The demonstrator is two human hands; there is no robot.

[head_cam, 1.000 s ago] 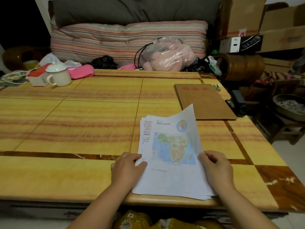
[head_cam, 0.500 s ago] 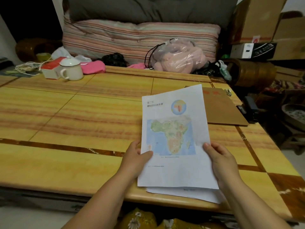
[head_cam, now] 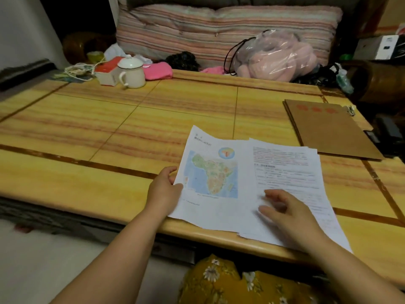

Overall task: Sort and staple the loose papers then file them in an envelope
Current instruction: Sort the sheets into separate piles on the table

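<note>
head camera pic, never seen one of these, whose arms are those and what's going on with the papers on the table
The camera sits on a person's head, looking forward and down, so the two bare arms are the wearer's own. No machine is involved. On the striped yellow table the left hand pinches the edge of the map sheet, set beside the stack of text pages. The right hand is over that stack, fingers loose, holding nothing. A brown envelope lies at the far right, with a black stapler beside it. A lidded white mug stands at the back.

Lidded white mug [head_cam: 131, 72] beside perhaps a red-topped box [head_cam: 107, 71].
</note>
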